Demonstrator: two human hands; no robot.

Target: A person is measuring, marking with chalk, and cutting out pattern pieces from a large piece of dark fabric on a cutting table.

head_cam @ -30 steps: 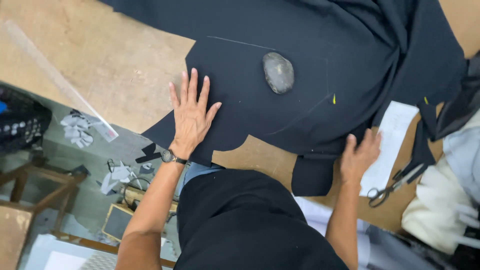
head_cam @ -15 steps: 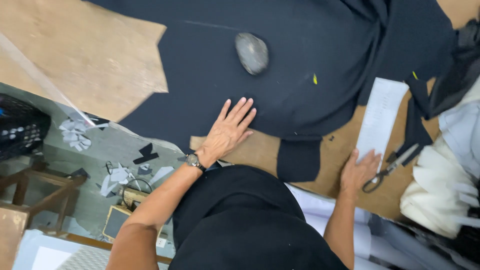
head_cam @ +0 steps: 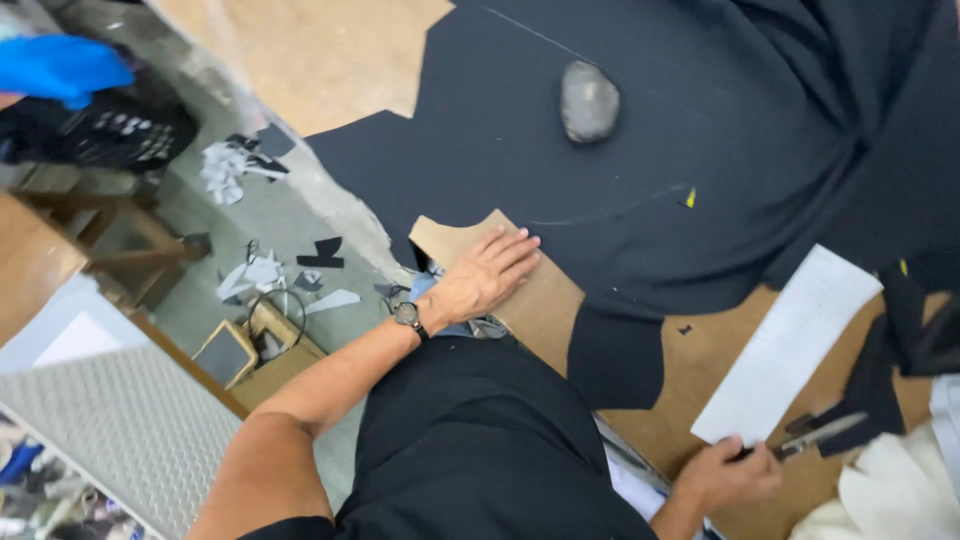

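On the brown cutting table we see one sheet of dark fabric, chalk-marked and partly cut along its near edge, pinned by one grey stone. Our left hand lies open and flat at the fabric's edge, holding nothing. Our right hand is closed around one pair of scissors, beside one white paper strip. Most chalk lines, we judge, remain uncut.

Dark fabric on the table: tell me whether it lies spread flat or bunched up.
Mostly spread flat: the dark fabric lies smooth under the grey stone, chalk lines visible. At the upper right it gathers into folds.
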